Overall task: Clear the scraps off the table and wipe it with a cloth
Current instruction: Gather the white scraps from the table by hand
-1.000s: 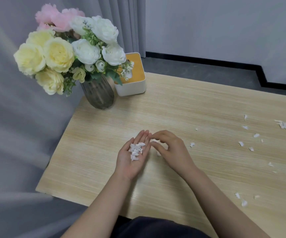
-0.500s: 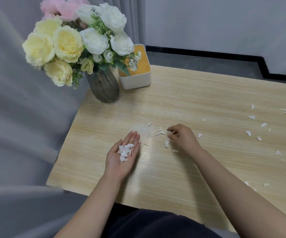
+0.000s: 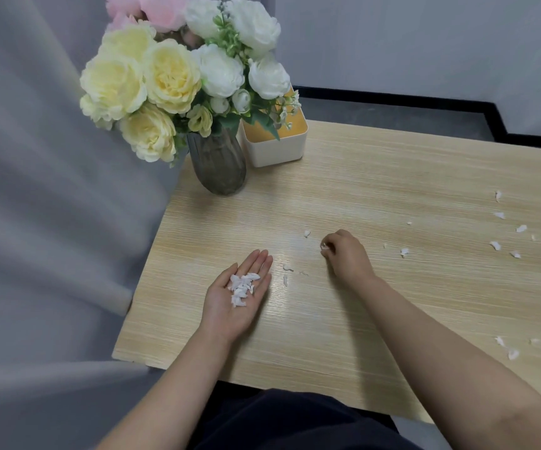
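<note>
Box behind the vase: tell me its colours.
The box has white walls and an orange-yellow top, seen in the head view.

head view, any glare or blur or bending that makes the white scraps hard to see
In the head view, a pale sheen of glare lies on the table between the left hand and the right hand, washing out the loose scraps there. The curtain at left is smeared. The wide lens bows the table's edges. The scraps at far right stay clear.

Surface (image 3: 376, 177): pale wood, fine straight grain. Scraps (image 3: 503, 235) white; vase (image 3: 219, 165) smoky grey, ribbed, holding pale yellow, white and pink flowers (image 3: 172, 73) with green leaves. Box (image 3: 279, 151) white with orange-yellow top; curtain (image 3: 35, 190) grey.
</note>
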Tool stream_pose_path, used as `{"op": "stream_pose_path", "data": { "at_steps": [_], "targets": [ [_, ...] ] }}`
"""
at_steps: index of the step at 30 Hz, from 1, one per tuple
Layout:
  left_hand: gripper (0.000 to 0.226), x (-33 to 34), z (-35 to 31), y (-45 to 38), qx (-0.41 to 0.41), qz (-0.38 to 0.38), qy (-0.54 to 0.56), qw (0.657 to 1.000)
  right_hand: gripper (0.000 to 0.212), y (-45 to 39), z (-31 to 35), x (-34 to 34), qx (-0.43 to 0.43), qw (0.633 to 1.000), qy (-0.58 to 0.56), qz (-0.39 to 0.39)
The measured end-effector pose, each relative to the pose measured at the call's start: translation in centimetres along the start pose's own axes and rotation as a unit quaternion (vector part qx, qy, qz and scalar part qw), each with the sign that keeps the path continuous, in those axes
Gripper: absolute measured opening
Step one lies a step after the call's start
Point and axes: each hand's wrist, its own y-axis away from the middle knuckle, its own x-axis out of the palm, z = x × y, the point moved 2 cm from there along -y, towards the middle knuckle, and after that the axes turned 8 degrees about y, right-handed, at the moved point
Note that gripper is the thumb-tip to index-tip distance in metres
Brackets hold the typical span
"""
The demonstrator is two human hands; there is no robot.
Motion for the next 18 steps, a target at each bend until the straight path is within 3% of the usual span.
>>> {"op": "stream_pose_path", "data": {
  "at_steps": [3, 10, 14, 18],
  "targets": [
    [0.039, -0.4, 0.0, -0.2, 0.001, -0.033, -0.003, 0.999, 0.013, 0.5, 0.2, 0.1, 0.029, 0.999, -0.028, -0.015],
    [0.039, 0.4, 1.2, -0.3, -0.031, -0.062, -0.035, 0.997, 0.008, 3.8, 4.5, -2.3, 0.063, 0.966, -0.233, -0.087],
    [0.038, 1.5, 2.6, -0.6, -0.048, -0.07, -0.019, 0.996, 0.006, 6.8, 7.4, -2.8, -0.012, 0.962, -0.264, -0.07],
    [0.035, 1.6, 3.3, -1.0, -0.07, -0.084, 0.051, 0.993, 0.01, 7.5, 8.6, -1.9, -0.132, 0.98, -0.137, -0.052]
  ]
}}
